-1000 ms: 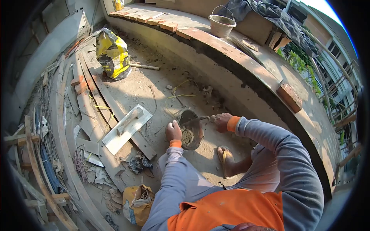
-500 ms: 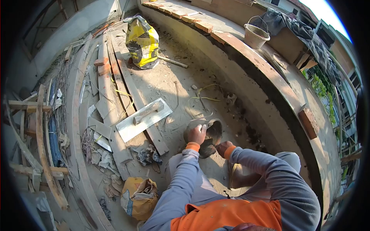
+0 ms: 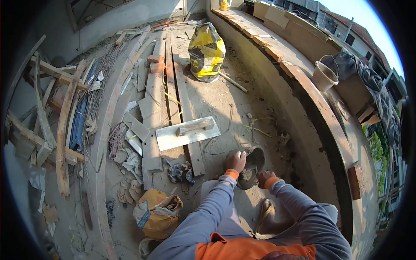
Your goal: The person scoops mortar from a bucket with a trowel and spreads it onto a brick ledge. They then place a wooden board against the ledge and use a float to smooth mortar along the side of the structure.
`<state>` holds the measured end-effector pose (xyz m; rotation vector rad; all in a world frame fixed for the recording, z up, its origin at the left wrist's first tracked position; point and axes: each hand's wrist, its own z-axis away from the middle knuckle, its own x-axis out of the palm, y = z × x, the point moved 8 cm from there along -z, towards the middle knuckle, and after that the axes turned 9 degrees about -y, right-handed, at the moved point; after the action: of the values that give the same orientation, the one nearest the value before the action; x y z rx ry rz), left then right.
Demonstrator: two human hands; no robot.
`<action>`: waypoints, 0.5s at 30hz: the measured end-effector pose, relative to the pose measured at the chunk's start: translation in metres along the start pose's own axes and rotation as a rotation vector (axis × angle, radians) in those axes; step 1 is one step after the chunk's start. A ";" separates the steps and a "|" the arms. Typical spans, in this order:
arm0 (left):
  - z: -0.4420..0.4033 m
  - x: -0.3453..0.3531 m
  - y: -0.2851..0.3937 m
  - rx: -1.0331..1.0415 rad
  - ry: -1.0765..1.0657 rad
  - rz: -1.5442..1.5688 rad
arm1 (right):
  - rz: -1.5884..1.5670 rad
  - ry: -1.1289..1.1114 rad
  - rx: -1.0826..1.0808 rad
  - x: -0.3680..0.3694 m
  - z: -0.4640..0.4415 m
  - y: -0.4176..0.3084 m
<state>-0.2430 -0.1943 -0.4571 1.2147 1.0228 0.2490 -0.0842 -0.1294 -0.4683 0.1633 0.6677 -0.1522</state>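
Note:
A dark bucket point(image 3: 256, 157) lies tipped on the ground in front of me, its mouth turned toward my right. My left hand point(image 3: 237, 161) is closed over its upper rim. At the mouth, my right hand point(image 3: 265, 178) has its fingers curled; what they hold is hidden. Some pale grey material point(image 3: 247, 174) shows inside the bucket. Beyond and to the left, a plastering trowel point(image 3: 167, 138) with a flat metal plate and a wooden handle rests across long planks point(image 3: 194, 158).
A yellow and black sack point(image 3: 207, 54) stands ahead. Left are scrap timbers point(image 3: 67, 130) and a crumpled paper bag point(image 3: 159, 212). A low wall point(image 3: 318, 104) curves along the right, with a pale bucket point(image 3: 325, 77) and a brick point(image 3: 356, 181) on it.
The view has swung left, so things sit farther right. The bucket stays under my left hand. A dark shape at its mouth by my right hand no longer shows; grey material does.

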 end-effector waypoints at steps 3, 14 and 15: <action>0.000 0.011 0.005 0.026 -0.027 -0.001 | -0.198 0.283 0.141 -0.008 -0.017 0.024; 0.008 0.021 0.017 0.123 -0.092 -0.012 | -0.388 0.086 0.233 0.017 -0.015 0.036; 0.008 0.018 0.018 0.118 -0.086 -0.003 | -0.271 -0.008 0.214 0.041 -0.028 0.020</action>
<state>-0.2204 -0.1810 -0.4508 1.3198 0.9754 0.1345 -0.0650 -0.1081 -0.5133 0.2775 0.6626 -0.4852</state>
